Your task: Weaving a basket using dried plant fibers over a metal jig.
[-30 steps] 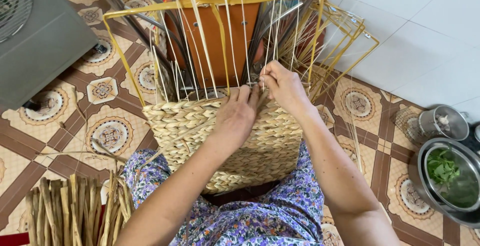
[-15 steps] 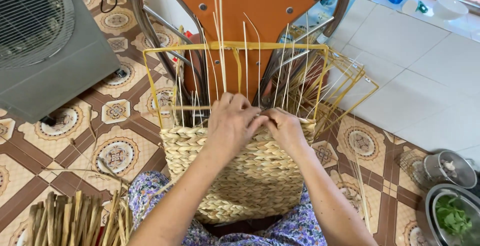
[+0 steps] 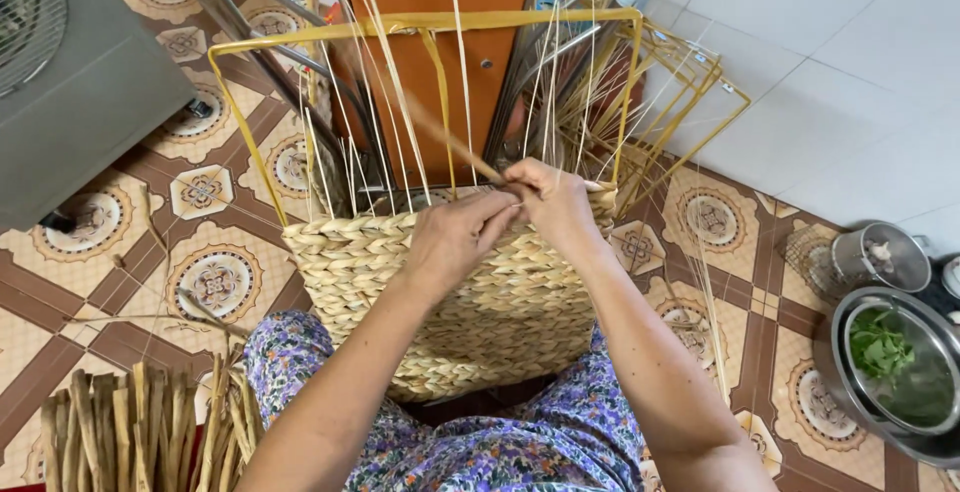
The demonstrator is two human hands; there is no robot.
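At the far left a grey box-shaped fan housing (image 3: 80,82) stands on the patterned brown-and-cream floor tiles (image 3: 215,282). Near the left edge, low in the view, a bundle of dried flat straw-coloured reeds (image 3: 130,432) lies on the floor beside the person's floral-clad lap.

In the middle sits the half-woven pale straw basket (image 3: 470,302), its braided wall resting against the lap and built on a yellow wire frame (image 3: 430,24) that rises well above the woven part. Thin upright straw stakes (image 3: 460,82) stand out of the weave towards an orange panel (image 3: 440,62) behind.

The left hand (image 3: 455,237) is curled, fingers closed at the basket's far rim. Just right of it and touching it, the right hand (image 3: 560,202) is closed too, its fingers pinching the near end of a flat tan weaving strand (image 3: 450,137). That strand's long axis runs diagonally, from the right hand's fingertips up and away to the far left, so its free end points far-left, away from the person. The right hand holds it; the left is just beside its gripped end, on the side the strand leans towards.

Further right, more empty yellow wire frames (image 3: 690,102) lean by the white tiles. At the far right stand a small steel cup (image 3: 885,257) and a steel bowl holding green leaves (image 3: 890,372).
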